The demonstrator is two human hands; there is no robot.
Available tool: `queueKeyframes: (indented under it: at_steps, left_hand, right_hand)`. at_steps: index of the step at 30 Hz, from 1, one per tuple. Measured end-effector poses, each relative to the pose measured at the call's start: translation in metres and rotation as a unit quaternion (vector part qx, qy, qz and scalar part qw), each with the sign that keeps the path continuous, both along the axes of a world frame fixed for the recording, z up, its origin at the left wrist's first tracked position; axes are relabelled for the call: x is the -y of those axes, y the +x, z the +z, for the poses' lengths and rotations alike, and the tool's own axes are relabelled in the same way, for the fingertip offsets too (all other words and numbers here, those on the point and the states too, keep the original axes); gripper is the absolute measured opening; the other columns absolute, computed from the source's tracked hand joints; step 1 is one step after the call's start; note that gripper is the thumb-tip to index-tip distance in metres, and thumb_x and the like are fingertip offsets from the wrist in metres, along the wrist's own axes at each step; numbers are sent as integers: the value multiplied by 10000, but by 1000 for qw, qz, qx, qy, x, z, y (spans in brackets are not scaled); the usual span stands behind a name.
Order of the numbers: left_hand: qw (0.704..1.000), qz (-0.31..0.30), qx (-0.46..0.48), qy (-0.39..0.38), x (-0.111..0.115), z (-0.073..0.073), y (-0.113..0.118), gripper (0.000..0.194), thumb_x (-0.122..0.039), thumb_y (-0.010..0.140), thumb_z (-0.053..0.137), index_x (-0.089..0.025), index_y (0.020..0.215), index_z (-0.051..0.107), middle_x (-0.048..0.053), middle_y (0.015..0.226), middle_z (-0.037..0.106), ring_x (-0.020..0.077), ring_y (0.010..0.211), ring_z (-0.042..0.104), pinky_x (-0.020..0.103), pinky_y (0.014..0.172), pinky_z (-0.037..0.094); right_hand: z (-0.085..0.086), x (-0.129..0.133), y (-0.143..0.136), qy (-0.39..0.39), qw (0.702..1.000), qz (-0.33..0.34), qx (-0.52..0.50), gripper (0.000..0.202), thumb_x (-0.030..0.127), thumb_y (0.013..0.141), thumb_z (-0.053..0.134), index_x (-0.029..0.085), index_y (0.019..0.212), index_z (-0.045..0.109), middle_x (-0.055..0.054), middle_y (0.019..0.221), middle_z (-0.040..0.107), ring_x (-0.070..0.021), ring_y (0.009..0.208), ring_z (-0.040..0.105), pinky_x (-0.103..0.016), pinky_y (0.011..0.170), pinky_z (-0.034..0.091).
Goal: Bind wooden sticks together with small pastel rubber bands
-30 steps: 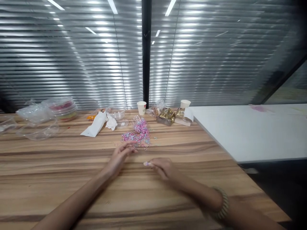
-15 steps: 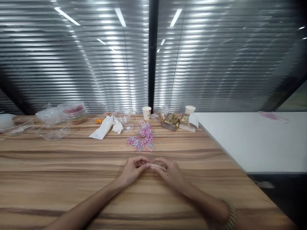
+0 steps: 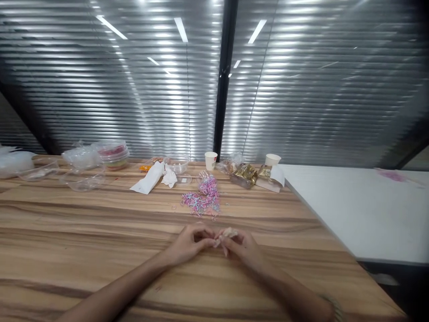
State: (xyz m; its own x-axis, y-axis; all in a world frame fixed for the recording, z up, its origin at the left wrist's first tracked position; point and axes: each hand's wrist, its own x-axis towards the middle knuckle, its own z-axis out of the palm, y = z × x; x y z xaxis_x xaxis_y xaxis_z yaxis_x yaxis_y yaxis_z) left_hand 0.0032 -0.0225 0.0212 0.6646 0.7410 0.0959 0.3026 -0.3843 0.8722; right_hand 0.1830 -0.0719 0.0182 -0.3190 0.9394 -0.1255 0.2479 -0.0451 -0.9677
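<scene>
Over the near part of the wooden table, my two hands meet at the fingertips. My right hand pinches a small pale crumpled piece that looks like thin wrapping or tissue; blur hides its exact kind. The thumb and fingers of my left hand close on its left end. Just beyond the hands lies a loose pile of small pink, purple and pale blue rings or links. Part of that pile spills from a clear plastic cup lying on its side.
Along the back stand clear plastic containers, stacked lidded tubs, a white paper sleeve, crumpled tissue, paper cups and gold wrappers. A white table adjoins on the right, below the blinds.
The pale piece now sticks up crumpled above my right fingers, where it was a flat strip between the hands. Both hands appear slightly lower and further right; the view has tilted.
</scene>
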Motion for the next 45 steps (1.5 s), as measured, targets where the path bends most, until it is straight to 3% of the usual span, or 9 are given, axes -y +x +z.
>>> queueKeyframes:
  at_steps: [4, 7, 10, 15, 19, 23, 32, 40, 45]
  left_hand:
    - [952, 131, -95, 261, -25, 1, -21, 257, -363, 830, 482, -181, 971, 597, 59, 962, 618, 197, 948, 501, 347, 906, 311]
    - [906, 231, -150, 322, -48, -6, -38, 294, -335, 838, 461, -173, 1063, 558, 81, 1022, 606, 229, 955, 489, 380, 873, 315]
    - [889, 271, -174, 326, -63, -14, -48, 328, -338, 824, 474, -153, 1088, 538, 96, 1033, 595, 251, 974, 484, 397, 861, 325]
    - [930, 210, -128, 274, -75, -22, -50, 456, -356, 791, 518, -115, 1173, 459, 102, 1033, 588, 217, 1000, 506, 358, 893, 363]
    - [954, 208, -96, 196, -78, -21, -51, 485, -361, 758, 550, -103, 1162, 472, 78, 893, 607, 174, 839, 569, 309, 813, 422]
    - [962, 208, -73, 158, -76, -18, -52, 442, -323, 765, 515, -102, 1146, 488, 47, 783, 596, 151, 744, 572, 280, 739, 441]
    - [965, 195, 17, 176, -68, -15, -46, 310, -293, 803, 469, -135, 1060, 544, 75, 881, 584, 155, 823, 550, 287, 772, 450]
    - [972, 139, 3, 189, -60, -12, -41, 250, -246, 832, 471, -127, 1031, 564, 80, 926, 599, 144, 823, 561, 269, 758, 446]
    - [972, 95, 27, 214, -40, -4, -29, 186, -225, 850, 466, -154, 968, 590, 64, 943, 595, 139, 894, 543, 250, 798, 420]
  right_hand:
    - [-8, 0, 2, 25, 996, -74, 41, 697, 661, 720, 336, 8, 825, 555, -46, 795, 518, 118, 621, 380, 28, 555, 291]
    - [-12, -1, 3, 64, 992, -105, 42, 681, 646, 742, 313, 22, 831, 572, -52, 859, 507, 113, 710, 412, 38, 593, 319]
    - [-15, -3, 2, 87, 990, -106, 44, 691, 645, 752, 293, 10, 743, 564, -63, 887, 485, 108, 765, 416, 37, 638, 347]
    - [-18, -2, 0, 100, 988, -105, 47, 657, 627, 761, 302, 10, 704, 522, -52, 903, 479, 109, 827, 418, 38, 710, 352]
    - [-15, -3, 0, 97, 985, -137, 34, 638, 630, 744, 329, 16, 733, 503, -46, 942, 497, 96, 885, 446, 38, 735, 355]
    - [-10, -5, 1, 55, 984, -168, 29, 696, 684, 710, 317, 12, 751, 492, -45, 798, 519, 93, 692, 437, 3, 633, 341]
    - [-4, -4, 1, 12, 988, -144, 51, 773, 761, 655, 293, 14, 761, 461, -18, 653, 467, 96, 536, 369, -22, 526, 302]
    - [-22, -6, 4, 56, 980, -167, 89, 679, 671, 702, 345, 4, 701, 473, -27, 722, 464, 110, 630, 346, 16, 563, 261]
    - [-17, -7, 9, 88, 970, -216, 66, 594, 580, 773, 309, 70, 990, 523, -22, 847, 486, 106, 722, 386, 35, 642, 294]
